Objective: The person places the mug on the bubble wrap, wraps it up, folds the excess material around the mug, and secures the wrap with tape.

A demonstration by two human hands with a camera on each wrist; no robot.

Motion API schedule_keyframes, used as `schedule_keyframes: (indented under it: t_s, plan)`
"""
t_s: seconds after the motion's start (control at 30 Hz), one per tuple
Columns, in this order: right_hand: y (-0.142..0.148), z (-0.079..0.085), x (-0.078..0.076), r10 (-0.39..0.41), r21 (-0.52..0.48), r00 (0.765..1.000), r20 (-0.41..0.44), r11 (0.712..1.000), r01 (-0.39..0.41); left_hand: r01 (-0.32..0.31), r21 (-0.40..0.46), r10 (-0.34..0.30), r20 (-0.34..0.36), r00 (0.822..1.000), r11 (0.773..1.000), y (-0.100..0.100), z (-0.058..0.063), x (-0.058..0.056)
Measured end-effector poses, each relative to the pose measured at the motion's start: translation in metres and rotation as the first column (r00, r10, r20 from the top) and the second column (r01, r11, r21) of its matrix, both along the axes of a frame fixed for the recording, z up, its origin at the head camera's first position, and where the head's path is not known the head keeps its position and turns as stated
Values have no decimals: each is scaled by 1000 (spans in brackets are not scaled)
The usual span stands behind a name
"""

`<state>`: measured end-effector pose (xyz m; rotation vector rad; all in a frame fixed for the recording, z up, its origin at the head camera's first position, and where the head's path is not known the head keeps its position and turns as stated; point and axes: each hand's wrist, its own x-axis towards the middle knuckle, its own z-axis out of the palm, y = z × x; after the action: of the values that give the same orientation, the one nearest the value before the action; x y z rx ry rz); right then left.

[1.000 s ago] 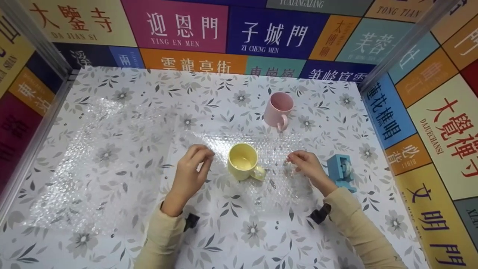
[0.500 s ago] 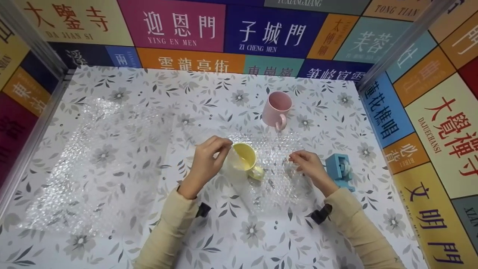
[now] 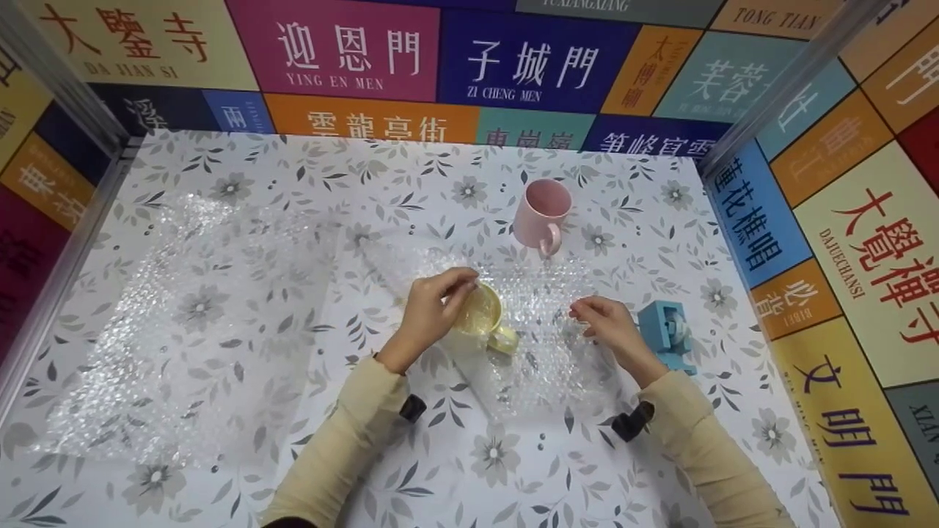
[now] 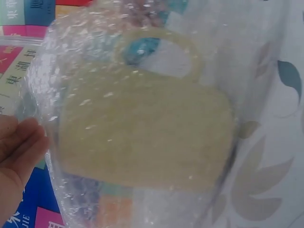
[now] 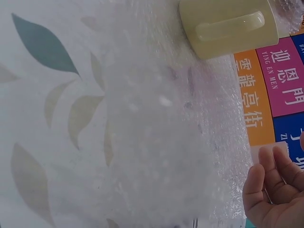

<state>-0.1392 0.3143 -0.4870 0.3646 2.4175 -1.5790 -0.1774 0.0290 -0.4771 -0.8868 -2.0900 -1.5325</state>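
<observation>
bubble wrap [image 3: 539, 301] in bent left fingers [image 3: 455, 279]

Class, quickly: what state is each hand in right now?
Left hand: closed, pinching bubble wrap at the yellow mug.
Right hand: fingers bent; whether they pinch the wrap cannot be told.

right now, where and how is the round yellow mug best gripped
Probably by the curved handle, from the person's right: the mug stands upright with that handle jutting right, while clear plastic bubble wrap, pinched by the left hand, screens its left side.
</observation>
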Motion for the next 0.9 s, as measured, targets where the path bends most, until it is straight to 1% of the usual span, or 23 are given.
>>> schedule_keyframes:
  t_s: [0.07, 0.13, 0.2, 0.27, 0.37, 0.43, 0.47, 0.5, 0.53, 0.6, 0.67, 0.73, 0.8, 0.9]
  plan:
    - [0, -1, 0, 0, 3, 1000, -4, 1000, 0, 12, -82, -13, -8, 1000, 997, 0, -5, 1]
    - [1, -1, 0, -3, 5, 1000, -5, 1000, 3, 28, -175, -34, -28, 999, 984, 0, -9, 2]
    - [1, -2, 0, 2, 11, 1000, -3, 1000, -2, 52, -261, -67, -49, 997, 964, -2, -11, 3]
    - [2, -3, 0, -1, 13, 1000, 1, 1000, 1, 86, -327, -110, -56, 992, 941, -4, -12, 4]
    - [2, -4, 0, -1, 15, 1000, 2, 1000, 1, 142, -397, -176, -49, 983, 907, -7, -12, 4]
    - [1, -4, 0, -8, 10, 1000, 0, 1000, 8, 164, -421, -204, -53, 977, 892, -9, -12, 4]
    - [1, -4, 0, -7, 8, 1000, -2, 1000, 7, 161, -430, -210, -69, 975, 889, -9, -12, 4]
    - [1, -4, 0, -6, 6, 1000, -3, 1000, 6, 145, -439, -208, -99, 973, 887, -9, -11, 3]
    - [1, -4, 0, -3, 4, 1000, -5, 1000, 3, 114, -447, -195, -139, 971, 887, -10, -11, 3]
    - [1, -4, 0, 2, 5, 1000, -3, 1000, -2, 31, -457, -151, -229, 962, 889, -10, -11, 2]
    - [2, -4, 1, 9, -4, 1000, -4, 1000, -9, -65, -470, -103, -323, 941, 880, -11, -10, 3]
    - [2, -4, 1, 16, -11, 1000, -8, 1000, -16, -133, -490, -73, -379, 923, 861, -13, -11, 5]
    - [2, -3, 1, 19, -25, 1000, -14, 1000, -19, -148, -510, -74, -389, 918, 847, -15, -11, 8]
    - [1, -1, 1, 23, -27, 1000, -20, 999, -23, -107, -531, -113, -365, 924, 840, -21, -14, 13]
